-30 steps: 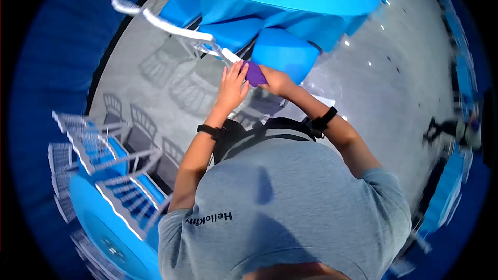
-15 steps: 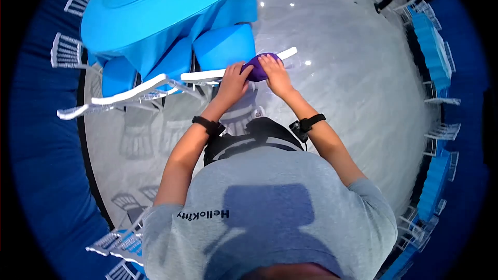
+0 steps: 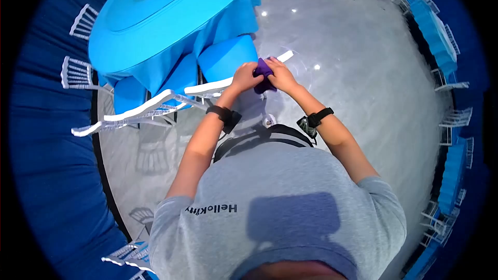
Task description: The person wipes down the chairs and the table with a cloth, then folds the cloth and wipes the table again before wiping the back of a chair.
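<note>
Both the left hand (image 3: pixel 245 77) and right hand (image 3: pixel 283 75) are nearly closed, pinching a purple cloth (image 3: pixel 263 76) between them at a white chair's top rail (image 3: pixel 207 88). The cloth looks light, soft and limp, best held by its bunched edges — the rail seems stiff and smooth. Beyond, a blue seat (image 3: pixel 228 58) sits against the counter (image 3: pixel 171 36). Another chair (image 3: pixel 140 110) stands close on the left — crowding that side. Grey floor (image 3: pixel 363 98) spreads to the right.
</note>
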A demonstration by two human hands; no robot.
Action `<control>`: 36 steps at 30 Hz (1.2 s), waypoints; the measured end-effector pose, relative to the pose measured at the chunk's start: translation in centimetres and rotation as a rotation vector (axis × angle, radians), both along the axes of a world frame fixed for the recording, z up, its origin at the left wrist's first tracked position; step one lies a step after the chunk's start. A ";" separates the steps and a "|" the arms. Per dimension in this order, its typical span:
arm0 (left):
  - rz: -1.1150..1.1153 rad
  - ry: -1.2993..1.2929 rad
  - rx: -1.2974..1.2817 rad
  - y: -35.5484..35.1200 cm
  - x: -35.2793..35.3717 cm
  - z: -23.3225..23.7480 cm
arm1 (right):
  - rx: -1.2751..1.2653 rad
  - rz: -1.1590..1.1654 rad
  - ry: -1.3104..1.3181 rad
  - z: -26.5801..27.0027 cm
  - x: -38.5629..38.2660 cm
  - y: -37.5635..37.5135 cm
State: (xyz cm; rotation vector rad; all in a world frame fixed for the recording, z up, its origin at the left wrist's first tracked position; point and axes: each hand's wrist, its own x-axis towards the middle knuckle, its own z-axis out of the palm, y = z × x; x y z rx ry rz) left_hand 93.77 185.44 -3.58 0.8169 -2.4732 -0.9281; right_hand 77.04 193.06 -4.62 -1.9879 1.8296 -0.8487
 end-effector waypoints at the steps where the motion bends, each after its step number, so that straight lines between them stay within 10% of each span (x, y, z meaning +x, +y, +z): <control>1: 0.017 0.180 0.288 -0.2 0.4 0.1 | -0.021 0.096 -0.174 1.5 0.8 -0.2; 3: 0.088 0.269 0.456 -0.3 1.9 1.5 | 0.159 0.049 -0.614 2.0 1.7 -1.1; 5: 0.151 0.789 1.150 -0.2 3.5 3.4 | 0.149 0.065 -0.679 3.2 2.9 -2.4; 11: 0.267 0.740 1.368 -0.4 6.8 5.4 | -0.167 0.280 -0.645 8.8 6.9 -4.3; 18: -0.152 0.826 1.734 0.5 8.5 2.2 | 0.002 0.130 -0.897 7.2 3.5 -5.0; 20: -0.767 0.630 1.767 1.1 8.2 0.7 | 0.048 -0.027 -0.793 8.9 1.8 -4.1; 23: 0.347 0.885 1.586 3.3 6.1 4.9 | -0.110 0.031 -0.638 6.6 -0.7 -3.6; 25: 0.289 0.908 1.379 1.4 5.5 3.7 | 0.091 -0.015 -0.648 6.1 -0.9 -2.6; 27: 0.395 0.321 0.499 -0.9 5.6 4.1 | 0.138 -0.020 -0.683 4.1 -0.9 -1.6; 29: 0.399 0.068 0.136 -2.2 5.8 5.4 | -0.025 -0.067 -0.288 3.9 -0.5 -0.8; 36: -0.006 0.369 0.210 -7.9 5.8 3.4 | 0.071 -0.322 0.002 2.1 4.4 2.6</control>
